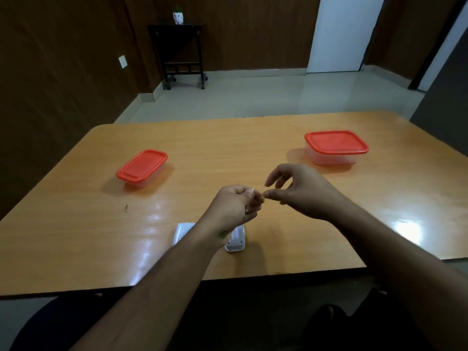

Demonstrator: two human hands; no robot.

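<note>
Closest in: two bare forearms (164,287), stretched from the bottom edge out over the near rim of the wooden table (76,236). Above the middle of the tabletop, left hand (231,207) with fingers curled in and thumb laid on top, gripping a small pale piece (247,209) peeking out under the knuckles; too little of it on show to name. Meeting it fingertip to fingertip, right hand (300,192), thumb and forefinger pressed together at the very tips of the left fingers, remaining fingers lifted and loosely bent. Impossible to tell whether that pinch holds anything. Both hands raised off the wood. Directly beneath the left wrist, flat on the table near its front edge, a small white device (236,241); just beside it to the left, a flat white item (180,233), partly hidden by the forearm. Farther out, well apart from each other, two clear tubs with red lids snapped on: the shallow tub (141,168) to the left, the deeper tub (335,146) to the right. Against the far wood-panelled wall, a black cart (182,51) on castors bearing a white pot (178,17).
</note>
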